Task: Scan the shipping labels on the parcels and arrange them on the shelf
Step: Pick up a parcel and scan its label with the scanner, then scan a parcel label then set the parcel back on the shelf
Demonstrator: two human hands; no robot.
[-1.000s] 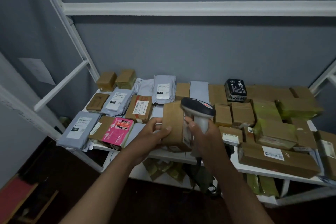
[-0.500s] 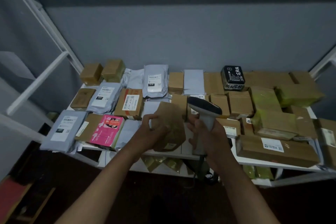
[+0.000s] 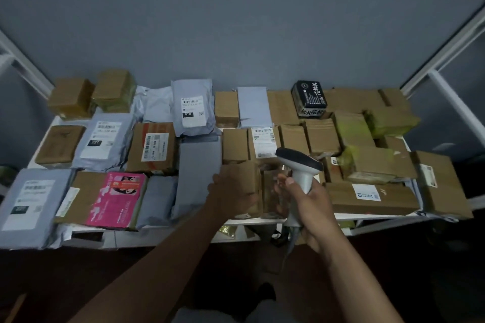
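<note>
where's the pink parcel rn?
Head view, front left of the shelf: the pink parcel lies flat on a brown box, between a grey mailer and another grey bag.

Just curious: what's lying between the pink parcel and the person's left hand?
In the head view, two grey mailer bags lie side by side between the pink parcel and the left hand.

Under the left hand (image 3: pixel 231 191) a plain brown box (image 3: pixel 249 183) is showing, and the right hand (image 3: pixel 309 199) is holding a scanner (image 3: pixel 299 165) with a dark head and pale grey handle. Left of the left hand a grey mailer (image 3: pixel 196 173) and a bright pink parcel (image 3: pixel 115 199) with white print are lying. Beyond the right hand a black box (image 3: pixel 309 98) with white characters and brown boxes wrapped in yellow-green tape (image 3: pixel 351 134) are sitting against the blue-grey wall (image 3: pixel 236 29).
</note>
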